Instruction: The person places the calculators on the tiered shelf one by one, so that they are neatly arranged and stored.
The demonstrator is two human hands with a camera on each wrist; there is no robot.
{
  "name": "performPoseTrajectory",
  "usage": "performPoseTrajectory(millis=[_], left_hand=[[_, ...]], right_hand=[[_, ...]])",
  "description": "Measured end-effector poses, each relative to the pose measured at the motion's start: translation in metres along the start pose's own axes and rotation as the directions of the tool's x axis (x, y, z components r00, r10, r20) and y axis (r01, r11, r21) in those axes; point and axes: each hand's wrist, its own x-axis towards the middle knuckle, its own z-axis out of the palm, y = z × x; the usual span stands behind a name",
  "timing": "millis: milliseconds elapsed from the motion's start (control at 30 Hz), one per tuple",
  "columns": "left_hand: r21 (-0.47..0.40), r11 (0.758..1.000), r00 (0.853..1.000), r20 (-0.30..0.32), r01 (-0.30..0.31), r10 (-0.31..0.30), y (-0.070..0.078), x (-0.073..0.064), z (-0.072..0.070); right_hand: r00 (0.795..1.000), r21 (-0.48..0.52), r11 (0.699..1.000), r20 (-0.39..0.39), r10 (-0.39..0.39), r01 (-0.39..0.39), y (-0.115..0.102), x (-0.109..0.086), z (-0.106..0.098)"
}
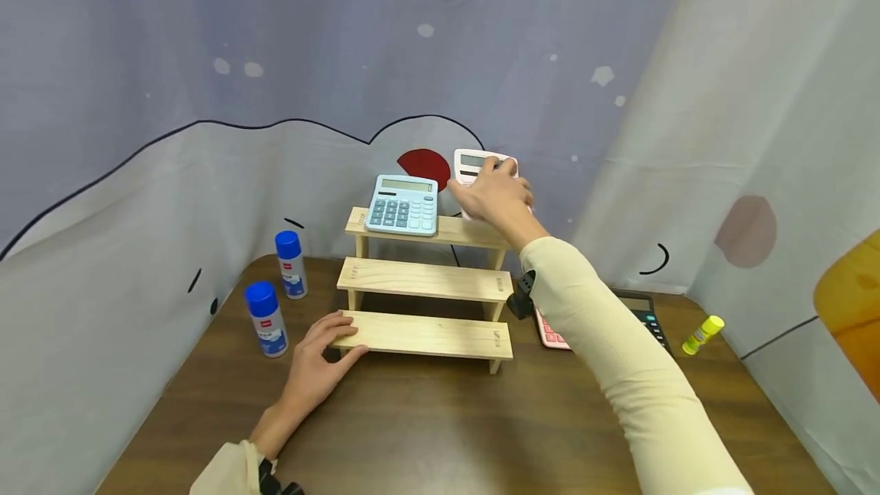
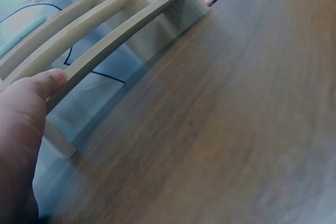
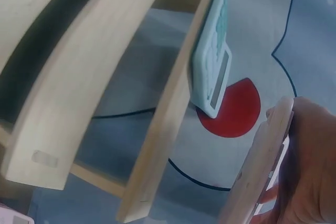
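A three-tier wooden display rack [image 1: 422, 334] stands on the table. My left hand [image 1: 312, 369] grips the left end of its lowest shelf, thumb at the front edge in the left wrist view. In my right hand [image 1: 498, 195] is a pale pink-white calculator [image 1: 473, 161], held over the right part of the top shelf. The right wrist view shows this calculator [image 3: 257, 169] tilted, with a gap between it and the rack; my palm hides much of its keypad. On the top shelf's left half rests a light blue calculator [image 1: 403, 205], leaning back, display upward.
Two glue bottles with blue caps [image 1: 266, 319] [image 1: 292, 266] stand left of the rack. At right, partly behind my forearm, lie a pink calculator [image 1: 548, 334] and a black calculator [image 1: 649, 315]. A yellow glue stick [image 1: 703, 334] is farther right. A patterned curtain [image 1: 330, 174] hangs behind.
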Motion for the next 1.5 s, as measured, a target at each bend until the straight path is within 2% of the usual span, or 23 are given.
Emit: performPoseTrajectory(millis=[300,533,700,933,1333,1500], left_hand=[[-0.002,1.000,1.000,-0.008,-0.016,0.016,0.004,0.002,-0.001],[-0.003,1.000,1.000,-0.006,0.005,-0.005,0.007,0.001,0.000],[0.002,1.000,1.000,-0.021,-0.013,0.013,0.008,0.000,0.002],[-0.009,1.000,0.999,-0.045,-0.030,0.030,0.009,-0.001,0.003],[-0.004,1.000,1.000,-0.016,-0.009,0.009,0.009,-0.002,0.005],[0.003,1.000,0.999,-0.030,-0.013,0.013,0.009,-0.002,0.006]], right_hand=[[0.995,0.010,0.997,0.061,0.075,-0.076,-0.009,0.013,-0.011],[0.991,0.024,0.995,0.095,0.090,-0.093,-0.006,0.018,0.005],[0.990,0.021,0.996,0.115,0.082,-0.085,-0.003,0.020,0.019],[0.990,0.020,0.997,0.117,0.076,-0.079,-0.003,0.023,0.029],[0.991,-0.011,0.994,0.069,0.111,-0.111,-0.005,0.024,0.051],[0.993,-0.030,0.994,0.056,0.108,-0.107,-0.004,0.025,0.053]])
